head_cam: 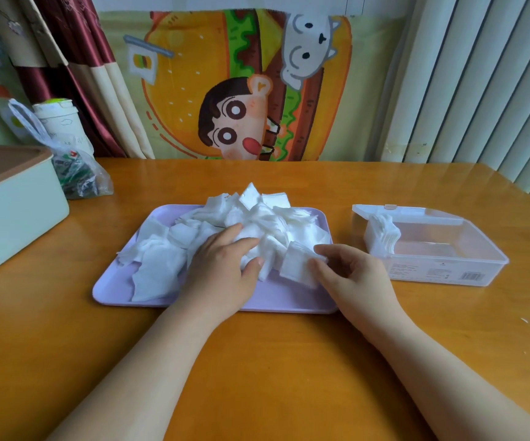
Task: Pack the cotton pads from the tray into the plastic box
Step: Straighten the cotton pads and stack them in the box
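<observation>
A heap of white square cotton pads (257, 218) lies on a lilac tray (276, 297) in the middle of the wooden table. My left hand (222, 275) rests on the heap, fingers pinching loose pads near the middle. My right hand (352, 275) holds a small stack of cotton pads (298, 265) at the tray's right side, thumb and fingers closed around it. To the right stands a clear plastic box (448, 262) with its lid open at the back; a few pads (384, 233) stand upright against its left wall.
A pale green bin with a brown lid (12, 211) stands at the left edge. Behind it are a plastic bag (79, 176) and a white cup (59, 122). A cartoon cloth hangs behind the table.
</observation>
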Motion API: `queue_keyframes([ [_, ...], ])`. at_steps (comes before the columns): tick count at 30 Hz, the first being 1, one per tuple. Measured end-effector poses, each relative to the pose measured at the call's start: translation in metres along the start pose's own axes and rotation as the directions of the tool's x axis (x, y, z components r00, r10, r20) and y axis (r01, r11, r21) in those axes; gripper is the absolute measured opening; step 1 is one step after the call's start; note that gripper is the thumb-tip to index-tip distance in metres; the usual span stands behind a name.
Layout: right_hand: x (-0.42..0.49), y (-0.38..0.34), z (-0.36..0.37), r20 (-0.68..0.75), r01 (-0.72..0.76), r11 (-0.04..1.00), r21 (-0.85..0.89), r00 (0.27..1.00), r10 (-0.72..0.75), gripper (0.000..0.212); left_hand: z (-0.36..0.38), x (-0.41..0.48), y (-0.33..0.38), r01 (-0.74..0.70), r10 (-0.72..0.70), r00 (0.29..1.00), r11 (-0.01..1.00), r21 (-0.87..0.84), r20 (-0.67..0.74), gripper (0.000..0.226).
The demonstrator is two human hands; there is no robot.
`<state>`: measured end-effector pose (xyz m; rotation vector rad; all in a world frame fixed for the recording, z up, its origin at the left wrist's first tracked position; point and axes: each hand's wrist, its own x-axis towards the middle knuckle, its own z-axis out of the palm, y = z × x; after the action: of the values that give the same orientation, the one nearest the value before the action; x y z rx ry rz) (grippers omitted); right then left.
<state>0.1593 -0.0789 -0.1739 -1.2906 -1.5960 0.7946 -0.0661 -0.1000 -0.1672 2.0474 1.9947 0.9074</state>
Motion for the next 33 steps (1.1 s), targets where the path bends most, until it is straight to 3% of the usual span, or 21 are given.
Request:
queue_keyframes([
  [5, -0.001, 0.001, -0.001, 0.013, -0.008, 1.0, 0.028, 1.0, 0.008, 0.016, 0.005, -0.004, 0.012, -0.101, 0.078, 0.979, 0.988, -0.115, -0.191, 0.012],
  [13, -0.001, 0.002, 0.0, 0.03, -0.027, 0.998, 0.065, 0.999, 0.025, 0.013, -0.001, 0.004, 0.01, 0.21, -0.271, 0.942, 0.937, -0.28, -0.199, 0.022],
  [17, -0.001, 0.003, -0.001, 0.025, -0.032, 0.995, 0.093, 0.999, 0.03, 0.011, -0.008, 0.003, 0.014, 0.237, -0.333, 0.934, 0.851, -0.468, -0.132, 0.029],
  [21, 0.0, 0.003, 0.0, 0.021, -0.038, 0.994, 0.1, 0.999, 0.036, 0.015, -0.018, 0.001, 0.023, 0.14, -0.316, 0.942, 0.68, -0.719, -0.115, 0.056],
  [23, 0.001, 0.003, 0.001, 0.012, -0.036, 0.994, 0.098, 0.999, 0.035, 0.018, -0.02, -0.001, 0.027, 0.14, -0.284, 0.958, 0.564, -0.813, -0.032, 0.065],
  [27, 0.002, 0.007, 0.001, 0.002, -0.035, 0.992, 0.119, 0.999, 0.035, 0.019, -0.012, -0.006, 0.028, 0.269, -0.201, 0.96, 0.476, -0.838, 0.194, 0.077],
  [33, 0.0, 0.003, 0.0, 0.007, -0.028, 0.983, 0.181, 1.0, 0.027, 0.017, -0.007, -0.009, 0.029, 0.293, -0.049, 0.952, 0.425, -0.857, 0.301, 0.072],
])
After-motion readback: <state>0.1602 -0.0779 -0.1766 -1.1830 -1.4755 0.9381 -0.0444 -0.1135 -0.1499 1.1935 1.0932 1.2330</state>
